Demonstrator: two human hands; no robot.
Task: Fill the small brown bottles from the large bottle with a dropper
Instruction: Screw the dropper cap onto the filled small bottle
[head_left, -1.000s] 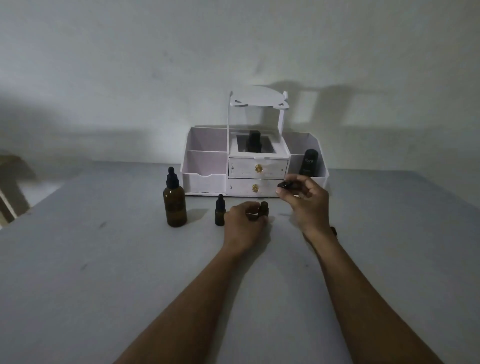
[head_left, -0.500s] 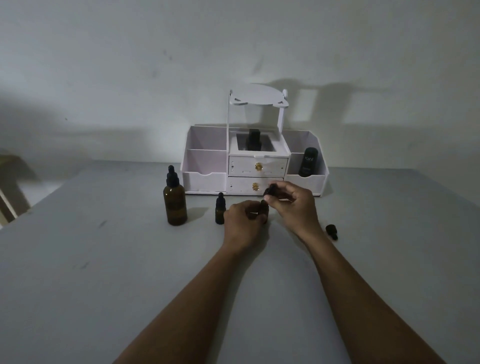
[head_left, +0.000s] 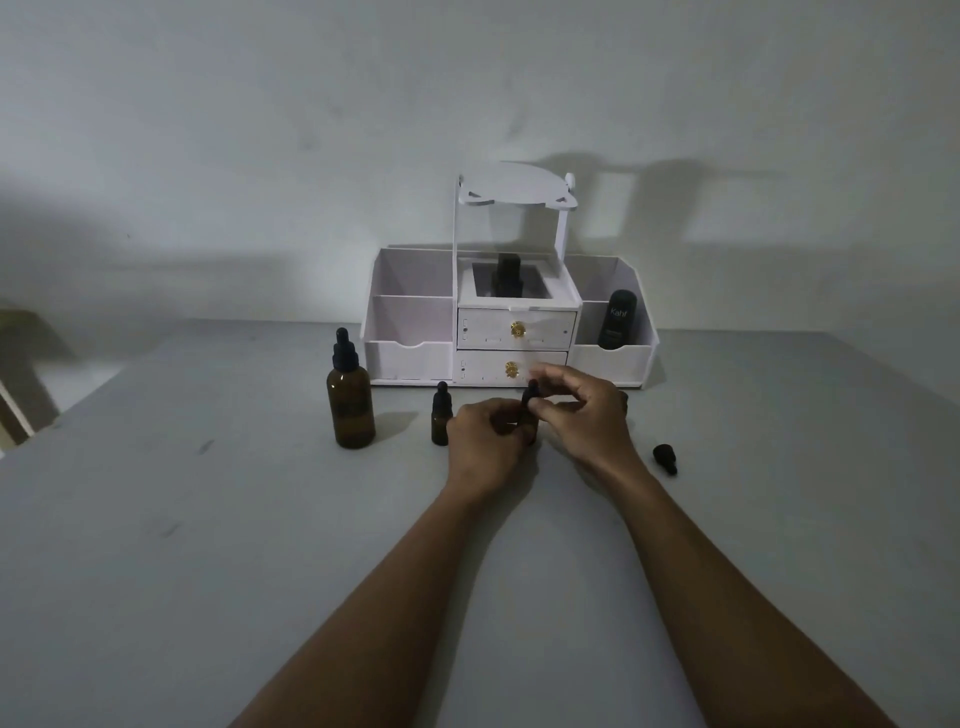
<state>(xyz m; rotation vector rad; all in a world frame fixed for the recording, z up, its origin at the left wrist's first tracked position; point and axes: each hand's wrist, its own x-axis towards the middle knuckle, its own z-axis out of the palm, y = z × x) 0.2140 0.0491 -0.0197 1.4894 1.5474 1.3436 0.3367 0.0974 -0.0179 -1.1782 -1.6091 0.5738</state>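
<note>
Left hand, fingers curled, grips the small brown bottle; right hand pinches its dropper cap. I advise: bottle upright, cap square, gentle twist.

I get a single view, the wide head camera. It looks forward and down across the counter from the person's side, close enough that the left hand and right hand sit mid-frame, with the wall facing it.

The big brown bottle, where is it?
In the head view, the big brown bottle stands on the table, left of a small capped bottle, near the white organizer's front left corner.
</note>
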